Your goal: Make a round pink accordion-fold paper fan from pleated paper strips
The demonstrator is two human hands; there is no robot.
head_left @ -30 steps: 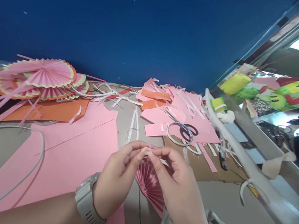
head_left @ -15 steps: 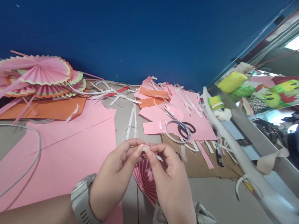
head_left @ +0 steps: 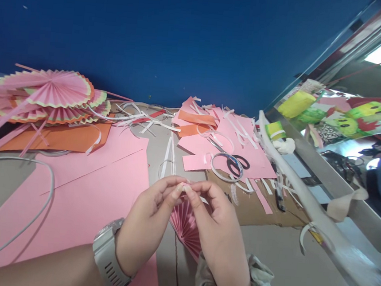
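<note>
A pink pleated paper fan (head_left: 182, 224) hangs beneath my hands, its folds spreading down toward the table. My left hand (head_left: 152, 222) pinches its upper edge between thumb and fingers. Close against it, my right hand (head_left: 218, 230) pinches the same edge from the other side, thumb tips nearly touching. Much of the fan is hidden behind both hands. Left of them lie large sheets of pink paper (head_left: 91, 214). Beyond my right hand are a roll of tape (head_left: 212, 172) and black-handled scissors (head_left: 244, 163) on pink paper pieces.
Finished pleated paper rosettes (head_left: 53, 88) are stacked at left on orange paper (head_left: 67, 139). A grey cable (head_left: 51, 188) loops there. White paper strips (head_left: 145, 120) lie along the blue wall (head_left: 153, 37). At right are cardboard (head_left: 254, 211), a cutter knife (head_left: 279, 199) and a white rail (head_left: 306, 195).
Both hands keep their pinch on the fan's edge, with only a slight shift of the fingertips. The view has moved very slightly; the table items lie as before.
</note>
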